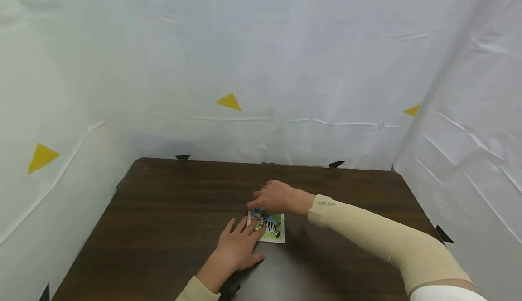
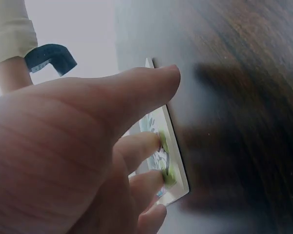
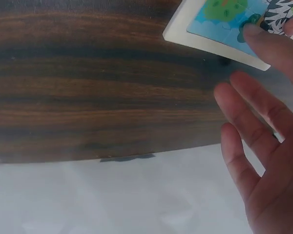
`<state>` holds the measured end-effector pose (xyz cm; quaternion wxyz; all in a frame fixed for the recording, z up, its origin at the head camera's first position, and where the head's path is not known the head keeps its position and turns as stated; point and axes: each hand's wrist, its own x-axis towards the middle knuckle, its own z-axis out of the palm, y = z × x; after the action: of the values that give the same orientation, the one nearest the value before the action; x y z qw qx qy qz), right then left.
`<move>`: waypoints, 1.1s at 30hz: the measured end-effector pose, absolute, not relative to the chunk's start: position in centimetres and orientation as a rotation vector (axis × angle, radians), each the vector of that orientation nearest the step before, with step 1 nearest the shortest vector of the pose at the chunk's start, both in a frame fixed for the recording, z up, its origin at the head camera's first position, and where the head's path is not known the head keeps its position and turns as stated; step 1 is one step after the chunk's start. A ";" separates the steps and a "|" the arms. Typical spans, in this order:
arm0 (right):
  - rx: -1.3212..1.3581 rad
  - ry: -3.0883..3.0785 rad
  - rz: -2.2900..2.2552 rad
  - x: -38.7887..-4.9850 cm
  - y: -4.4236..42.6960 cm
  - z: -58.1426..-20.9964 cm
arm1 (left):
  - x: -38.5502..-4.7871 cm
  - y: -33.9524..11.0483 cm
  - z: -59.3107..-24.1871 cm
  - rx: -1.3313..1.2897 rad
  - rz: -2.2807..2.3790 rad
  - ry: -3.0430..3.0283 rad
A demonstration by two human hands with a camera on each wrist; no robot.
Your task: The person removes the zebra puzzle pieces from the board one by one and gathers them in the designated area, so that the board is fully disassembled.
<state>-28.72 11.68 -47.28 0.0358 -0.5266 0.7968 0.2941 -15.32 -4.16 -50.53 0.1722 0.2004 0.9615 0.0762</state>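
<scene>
A small square zebra jigsaw puzzle in a pale frame (image 1: 278, 234) lies flat on the dark wooden table. My left hand (image 1: 239, 248) has its fingers spread, and some fingertips rest on the puzzle's left part. From the left wrist view, its thumb stands apart from the puzzle board (image 2: 172, 141). My right hand (image 1: 274, 197) reaches over the far edge and covers the top of the picture. In the right wrist view its thumb (image 3: 273, 46) touches the blue and green picture (image 3: 219, 17), while the other fingers hang loosely bent beyond the frame, holding nothing.
The dark table (image 1: 171, 210) has rounded far corners. White sheets (image 1: 261, 65) with yellow and black triangles hang behind it and on both sides. A black band (image 1: 230, 288) is on the left wrist; beige sleeves cover both forearms.
</scene>
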 end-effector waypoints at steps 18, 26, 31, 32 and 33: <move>-1.630 2.461 0.884 -28.4 12.1 -47.2 | -13.8 -3.1 -50.9 0.517 0.348 2.762; -1.638 2.495 0.776 -28.5 12.5 -47.2 | -14.3 -3.3 -51.0 0.535 0.308 2.780; -1.631 2.513 0.729 -28.5 12.9 -47.4 | -14.6 -3.3 -50.7 0.509 0.379 2.734; -1.614 2.520 0.699 -28.5 13.0 -47.4 | -14.7 -3.3 -50.9 0.505 0.391 2.724; -1.589 2.532 0.655 -28.6 13.1 -47.5 | -14.8 -3.2 -50.9 0.501 0.395 2.719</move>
<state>-28.56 13.10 -47.46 0.0407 -0.5188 0.8267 0.2137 -14.76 -3.21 -50.93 0.1734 0.1766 0.9588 0.1395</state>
